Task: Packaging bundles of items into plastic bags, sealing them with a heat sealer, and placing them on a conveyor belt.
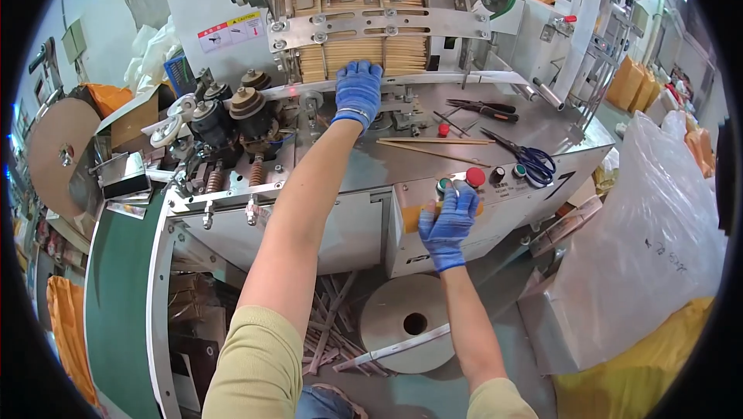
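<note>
My left hand (357, 95), in a blue knitted glove, reaches far forward to the machine. Its fingers lie stretched against the lower edge of a packed row of wooden chopsticks (329, 61) in the feed hopper. My right hand (449, 225), gloved the same way, rests at the front control panel (418, 250), its fingers extended up by a green push button (443, 185). Whether a fingertip presses that button I cannot tell. Just right of these fingers is a red mushroom button (475, 177). Neither hand grips anything visible.
Loose chopsticks (433, 140), pliers (484, 109) and blue-handled scissors (530, 160) lie on the metal top. Rollers and springs (251, 109) stand left, above a green conveyor belt (120, 287). A big paper roll (402, 326) sits below; a clear plastic bag (642, 241) bulges at right.
</note>
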`<state>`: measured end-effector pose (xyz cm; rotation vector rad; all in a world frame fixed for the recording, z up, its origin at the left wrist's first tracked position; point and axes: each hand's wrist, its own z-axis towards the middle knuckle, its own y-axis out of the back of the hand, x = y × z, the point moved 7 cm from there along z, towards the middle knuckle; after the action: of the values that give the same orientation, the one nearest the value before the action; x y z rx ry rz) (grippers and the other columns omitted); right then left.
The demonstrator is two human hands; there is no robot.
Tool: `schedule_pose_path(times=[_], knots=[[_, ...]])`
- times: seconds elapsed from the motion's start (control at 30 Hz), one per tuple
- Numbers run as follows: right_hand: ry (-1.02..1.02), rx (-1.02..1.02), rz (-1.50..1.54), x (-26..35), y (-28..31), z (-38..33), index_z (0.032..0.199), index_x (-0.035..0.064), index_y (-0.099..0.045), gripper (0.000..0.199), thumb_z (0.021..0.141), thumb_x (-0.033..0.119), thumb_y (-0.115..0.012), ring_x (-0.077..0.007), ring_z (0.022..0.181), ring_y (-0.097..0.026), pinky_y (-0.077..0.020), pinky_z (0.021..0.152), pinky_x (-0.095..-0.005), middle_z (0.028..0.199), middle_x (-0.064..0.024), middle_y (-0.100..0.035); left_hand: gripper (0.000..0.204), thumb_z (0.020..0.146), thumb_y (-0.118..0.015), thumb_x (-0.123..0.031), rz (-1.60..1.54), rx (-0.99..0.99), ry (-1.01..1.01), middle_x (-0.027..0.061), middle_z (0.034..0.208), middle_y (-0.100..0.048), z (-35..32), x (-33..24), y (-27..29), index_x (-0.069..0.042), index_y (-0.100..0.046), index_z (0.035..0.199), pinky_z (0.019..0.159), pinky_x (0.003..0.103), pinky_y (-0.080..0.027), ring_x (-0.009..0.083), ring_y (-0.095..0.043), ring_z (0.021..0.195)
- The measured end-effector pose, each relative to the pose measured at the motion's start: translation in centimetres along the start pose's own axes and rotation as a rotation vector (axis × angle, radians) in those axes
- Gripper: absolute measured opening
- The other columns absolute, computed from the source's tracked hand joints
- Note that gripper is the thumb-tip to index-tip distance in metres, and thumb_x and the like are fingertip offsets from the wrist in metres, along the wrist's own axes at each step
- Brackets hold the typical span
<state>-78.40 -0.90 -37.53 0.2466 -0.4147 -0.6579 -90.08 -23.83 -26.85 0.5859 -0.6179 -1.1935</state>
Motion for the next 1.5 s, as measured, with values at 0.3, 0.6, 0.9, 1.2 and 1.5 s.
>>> schedule_pose_path(times=[0.3, 0.6, 0.9, 1.2, 1.5], knots=[[0.014, 0.103, -0.091, 0.2, -0.5, 1.1, 0.094, 0.0, -0.056, 0.029, 0.072, 0.019, -0.054, -0.0396, 0.1, -0.045, -0.0319, 0.09, -0.0483, 0.106, -0.0219, -0.048, 0.02, 0.077, -0.048, -0.016, 0.139, -0.025, -0.05, 0.0043, 0.098, -0.054, 1.5, -0.1, -0.3, -0.016, -0.057, 0.096, 0.082, 0.04, -0.035, 0.0223, -0.048, 0.1], [0.031, 0.068, -0.069, 0.3, -1.1, 0.1, 0.115, -0.0001, -0.045, 0.046, 0.077, 0.025, -0.048, -0.0382, 0.11, -0.042, -0.0247, 0.096, -0.0497, 0.118, -0.0205, -0.046, 0.022, 0.077, -0.052, -0.018, 0.167, 0.006, 0.024, 0.0043, 0.101, -0.053, 0.4, 2.5, 0.8, -0.014, -0.056, 0.099, 0.084, 0.038, -0.034, 0.0219, -0.047, 0.101], [0.034, 0.051, -0.123, 0.0, -0.3, 0.2, 0.116, 0.0024, -0.047, 0.045, 0.077, 0.025, -0.046, -0.04, 0.109, -0.041, -0.0258, 0.097, -0.0498, 0.119, -0.0214, -0.043, 0.045, 0.068, -0.062, -0.024, -0.214, 0.118, -0.456, 0.0125, 0.108, -0.049, -22.7, 4.2, 18.4, -0.007, -0.048, 0.107, 0.084, 0.042, -0.038, 0.0283, -0.048, 0.099], [0.067, 0.023, -0.235, -0.1, -0.1, 0.5, 0.112, 0.003, -0.049, 0.043, 0.074, 0.022, -0.052, -0.0369, 0.104, -0.044, -0.0329, 0.092, -0.045, 0.114, -0.02, -0.047, 0.047, 0.068, -0.061, -0.014, 0.298, 0.121, 0.664, 0.0206, 0.117, -0.045, -54.8, 13.2, 46.2, 0.0, -0.047, 0.11, 0.093, 0.043, -0.035, 0.0369, -0.043, 0.109], [0.161, 0.149, 1.595, 40.0, 27.8, -0.2, 0.117, 0.0008, -0.048, 0.046, 0.087, 0.035, -0.049, -0.0256, 0.111, -0.044, -0.0341, 0.093, -0.0357, 0.118, -0.0134, -0.05, 0.052, 0.071, -0.057, -0.013, 0.55, 0.164, 1.4, 0.0225, 0.123, -0.041, -89.2, 3.0, 58.4, 0.004, -0.042, 0.118, 0.099, 0.042, -0.03, 0.0351, -0.038, 0.117]])
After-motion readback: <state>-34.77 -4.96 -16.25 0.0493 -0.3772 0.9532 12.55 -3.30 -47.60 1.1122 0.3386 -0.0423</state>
